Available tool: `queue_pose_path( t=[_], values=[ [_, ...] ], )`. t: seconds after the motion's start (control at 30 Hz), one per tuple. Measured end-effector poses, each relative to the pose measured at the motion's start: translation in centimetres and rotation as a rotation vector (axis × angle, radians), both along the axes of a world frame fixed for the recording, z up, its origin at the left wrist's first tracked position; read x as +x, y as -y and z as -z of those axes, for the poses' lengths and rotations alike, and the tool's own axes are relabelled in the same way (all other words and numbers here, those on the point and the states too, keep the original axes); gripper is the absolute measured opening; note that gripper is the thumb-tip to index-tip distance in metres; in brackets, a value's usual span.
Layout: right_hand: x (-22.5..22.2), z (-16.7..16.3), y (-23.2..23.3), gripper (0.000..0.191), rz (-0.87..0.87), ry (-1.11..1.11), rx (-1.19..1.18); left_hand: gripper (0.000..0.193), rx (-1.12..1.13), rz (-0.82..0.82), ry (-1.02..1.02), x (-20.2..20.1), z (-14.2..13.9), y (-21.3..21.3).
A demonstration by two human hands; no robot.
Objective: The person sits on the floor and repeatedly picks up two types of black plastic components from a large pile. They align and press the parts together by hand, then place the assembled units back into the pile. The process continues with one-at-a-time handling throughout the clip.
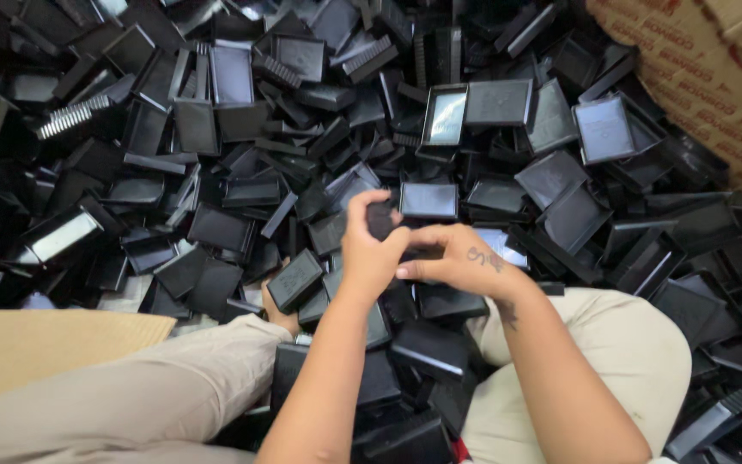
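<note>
A big heap of black plastic box parts [440, 112] fills the view, trays and lids lying at all angles. My left hand [369, 249] and my right hand [453, 258] meet at the middle over the heap. Together they grip one small black plastic piece [381, 219], the left hand's fingers curled over its top and the right hand's thumb and fingers pressing from the right. Much of the piece is hidden by the fingers. Just left of my left wrist lies a black box [295, 279] with a textured face.
My legs in beige trousers [629, 344] fold in at the bottom, with black parts stacked between them. A flat cardboard sheet [36, 344] lies at the lower left. A cardboard box wall [714, 77] stands at the upper right.
</note>
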State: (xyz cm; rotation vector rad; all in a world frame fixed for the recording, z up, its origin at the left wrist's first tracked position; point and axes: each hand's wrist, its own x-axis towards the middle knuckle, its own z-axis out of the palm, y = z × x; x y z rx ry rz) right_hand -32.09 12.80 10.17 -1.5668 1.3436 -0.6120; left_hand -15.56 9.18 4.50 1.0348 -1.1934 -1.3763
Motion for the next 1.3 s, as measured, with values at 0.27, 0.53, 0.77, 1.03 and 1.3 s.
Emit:
queue_pose_path(
  t=[0.27,0.53,0.77,1.03,1.3],
  values=[
    [-2.4,-0.7,12.0,0.066,-0.002,-1.342,-0.761,0.061,0.382,-0.309,-0.319,4.2,0.6,3.2],
    [1.6,-1.8,4.9,0.021,0.335,-0.208,-0.814,0.056,0.697,0.040,-0.874,2.0,0.8,2.2],
    [1.5,1.0,2.4,0.044,0.173,-0.290,-0.769,0.039,0.398,-0.028,-0.772,1.7,1.3,1.8],
    [-0.8,3.0,7.9,0.068,0.052,-0.918,-0.274,0.061,0.456,-0.204,-0.650,2.9,0.2,2.6],
    [4.1,3.5,2.3,0.057,0.317,0.207,-0.363,0.069,0.418,-0.011,-0.566,-0.6,1.1,0.8]
  ],
)
